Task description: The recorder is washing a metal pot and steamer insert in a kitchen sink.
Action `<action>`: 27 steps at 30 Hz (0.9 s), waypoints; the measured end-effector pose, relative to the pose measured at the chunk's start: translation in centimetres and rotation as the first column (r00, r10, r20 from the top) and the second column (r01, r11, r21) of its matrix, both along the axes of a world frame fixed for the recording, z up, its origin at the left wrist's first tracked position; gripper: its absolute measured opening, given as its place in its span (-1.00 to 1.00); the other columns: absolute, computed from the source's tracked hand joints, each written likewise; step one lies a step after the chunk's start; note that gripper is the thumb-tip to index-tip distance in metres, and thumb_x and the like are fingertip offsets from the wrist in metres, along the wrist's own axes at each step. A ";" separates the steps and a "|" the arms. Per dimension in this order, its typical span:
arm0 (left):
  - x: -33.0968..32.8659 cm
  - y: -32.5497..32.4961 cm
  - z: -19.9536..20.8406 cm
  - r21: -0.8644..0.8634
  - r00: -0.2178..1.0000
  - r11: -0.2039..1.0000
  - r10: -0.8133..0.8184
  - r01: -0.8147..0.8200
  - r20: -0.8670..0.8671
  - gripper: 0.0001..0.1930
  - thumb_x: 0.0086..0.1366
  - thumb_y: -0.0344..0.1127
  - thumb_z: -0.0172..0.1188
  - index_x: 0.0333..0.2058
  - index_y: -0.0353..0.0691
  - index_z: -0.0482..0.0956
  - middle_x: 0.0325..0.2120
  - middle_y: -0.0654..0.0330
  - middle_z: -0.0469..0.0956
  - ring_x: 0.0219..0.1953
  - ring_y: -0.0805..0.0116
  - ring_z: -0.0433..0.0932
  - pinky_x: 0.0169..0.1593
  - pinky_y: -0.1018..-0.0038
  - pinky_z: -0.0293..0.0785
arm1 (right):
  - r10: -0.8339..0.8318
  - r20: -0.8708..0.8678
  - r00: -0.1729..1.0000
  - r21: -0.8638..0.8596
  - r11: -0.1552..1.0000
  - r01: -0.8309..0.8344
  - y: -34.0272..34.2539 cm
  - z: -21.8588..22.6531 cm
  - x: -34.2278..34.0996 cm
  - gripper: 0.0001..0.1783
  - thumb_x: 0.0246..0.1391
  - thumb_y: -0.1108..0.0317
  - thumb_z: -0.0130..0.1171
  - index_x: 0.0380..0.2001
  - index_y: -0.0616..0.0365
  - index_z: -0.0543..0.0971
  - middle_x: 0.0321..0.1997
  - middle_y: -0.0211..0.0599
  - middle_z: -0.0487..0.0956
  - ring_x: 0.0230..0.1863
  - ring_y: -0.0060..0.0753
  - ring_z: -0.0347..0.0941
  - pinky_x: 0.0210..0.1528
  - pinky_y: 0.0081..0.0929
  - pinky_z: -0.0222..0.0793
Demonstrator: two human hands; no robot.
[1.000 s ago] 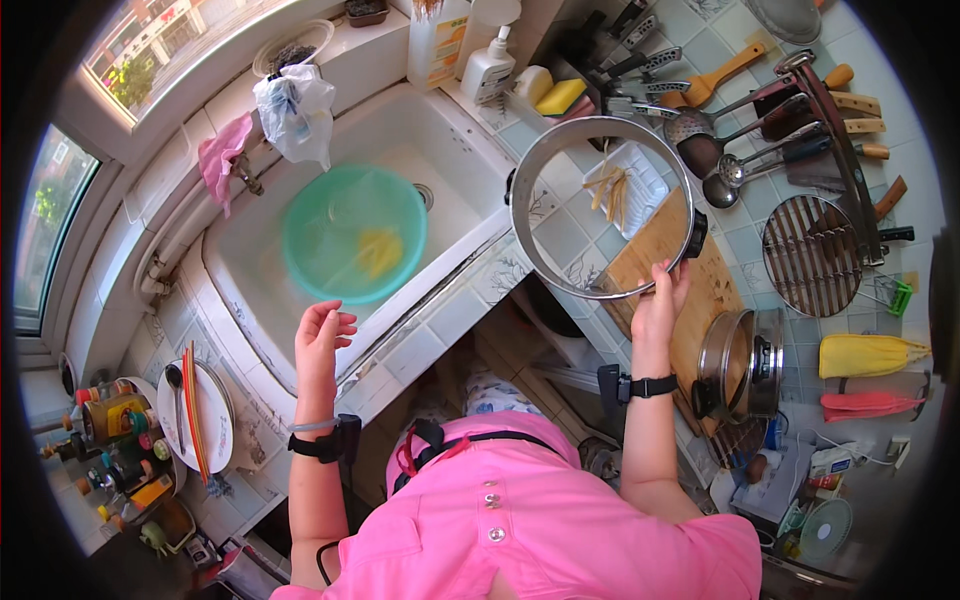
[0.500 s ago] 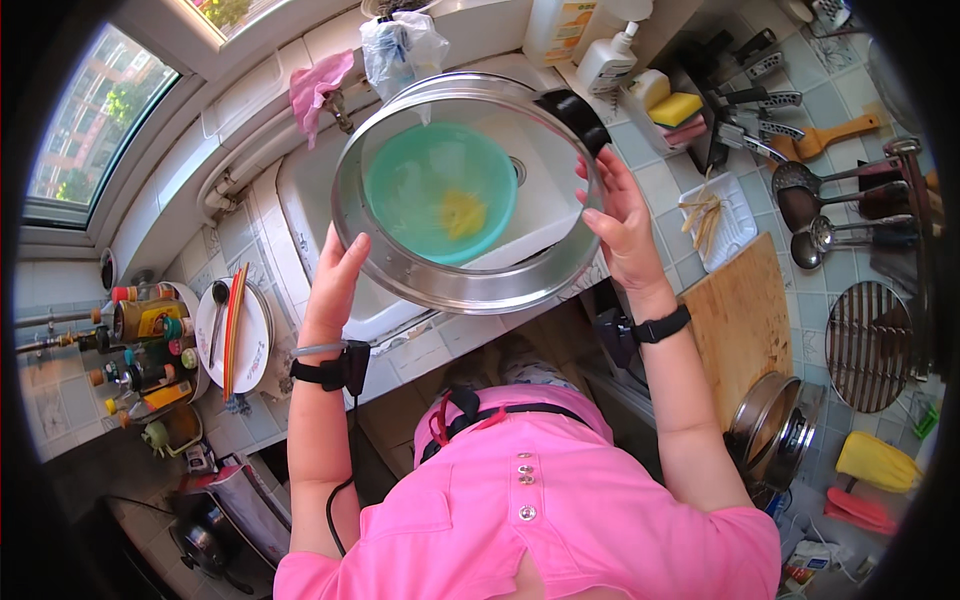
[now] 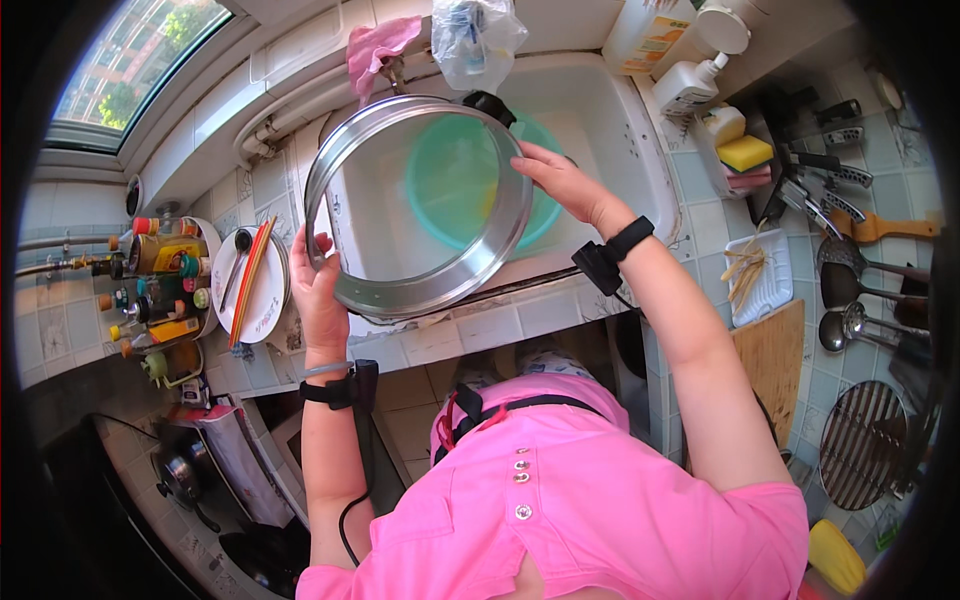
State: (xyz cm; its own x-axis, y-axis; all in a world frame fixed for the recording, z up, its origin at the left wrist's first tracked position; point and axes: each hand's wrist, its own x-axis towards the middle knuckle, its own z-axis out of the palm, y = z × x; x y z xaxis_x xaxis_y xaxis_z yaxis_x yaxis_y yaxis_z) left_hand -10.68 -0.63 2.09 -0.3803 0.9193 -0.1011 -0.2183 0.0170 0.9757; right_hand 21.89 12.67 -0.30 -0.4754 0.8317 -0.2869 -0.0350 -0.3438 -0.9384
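A round stainless steel steamer ring (image 3: 420,292) with a black side handle is held tilted over the sink (image 3: 600,110). My left hand (image 3: 320,290) grips its left rim, fingers curled to the inner side. At the opposite rim, the fingers of my right hand (image 3: 570,185) press against the metal below the black handle. Through the open ring I see a teal plastic basin (image 3: 440,185) standing in the sink, with something yellow in it that I cannot make out.
Left of the sink stand a white plate (image 3: 262,300) with chopsticks and a spoon, and several seasoning bottles (image 3: 165,255). To the right are a yellow sponge (image 3: 745,153), a white tray (image 3: 765,275), a cutting board (image 3: 770,370) and hanging ladles (image 3: 835,330). A pink cloth (image 3: 375,50) hangs behind.
The ring has moved left with both hands and turned, its black handle swinging toward the back. My right hand now reaches further across, and the view has shifted.
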 end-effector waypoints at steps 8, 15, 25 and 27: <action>3.4 1.9 0.8 0.091 0.965 0.995 0.058 -0.036 -0.256 -0.27 0.11 -0.58 0.16 0.25 -0.31 0.06 0.16 0.17 0.24 0.20 0.38 0.23 0.25 0.49 0.12 | 0.599 0.696 0.396 -0.213 0.699 -0.683 6.2 -15.8 1.4 -0.35 0.16 -0.01 -0.11 0.22 0.14 0.30 0.29 -0.08 0.29 0.24 -0.11 0.26 0.27 -0.30 0.13; 5.0 2.0 -0.4 0.070 0.774 0.995 0.094 -0.065 -0.627 -0.18 -0.03 -0.48 0.32 0.23 -0.28 0.13 -0.01 0.11 0.25 0.06 0.26 0.29 0.15 0.41 0.22 | 0.445 0.894 0.046 -0.218 0.524 -0.823 2.4 -11.8 -4.8 -0.44 0.04 0.03 0.03 0.00 0.20 0.50 0.09 0.01 0.46 0.07 -0.04 0.41 0.13 -0.25 0.29; 7.2 3.4 0.5 0.011 0.476 0.994 -0.043 0.109 -0.878 -0.01 -0.15 -0.25 0.47 0.24 -0.28 0.08 -0.04 0.01 0.28 0.01 0.08 0.29 0.11 0.28 0.25 | 0.517 0.779 0.353 -0.067 0.630 -0.774 4.2 -10.7 -2.3 -0.68 0.03 0.26 0.08 -0.19 0.26 0.48 -0.19 -0.10 0.55 -0.16 -0.16 0.46 -0.13 -0.31 0.35; 7.2 3.3 0.5 -0.012 0.498 0.994 -0.067 0.113 -0.865 -0.01 -0.13 -0.24 0.46 0.25 -0.28 0.07 -0.03 0.00 0.29 0.01 0.06 0.30 0.12 0.27 0.24 | 0.502 0.673 0.544 0.104 0.663 -0.741 4.5 -10.6 -2.2 -0.65 0.03 0.20 0.12 -0.23 0.27 0.44 -0.28 -0.15 0.52 -0.25 -0.23 0.43 -0.18 -0.36 0.32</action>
State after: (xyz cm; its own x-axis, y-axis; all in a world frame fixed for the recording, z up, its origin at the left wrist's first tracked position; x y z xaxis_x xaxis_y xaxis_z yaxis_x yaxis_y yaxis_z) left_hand -3.46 2.66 2.61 -0.1726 0.9480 0.2673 0.7325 -0.0579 0.6783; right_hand 19.65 17.21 -10.90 -0.7617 0.4725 -0.4433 0.6054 0.2755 -0.7467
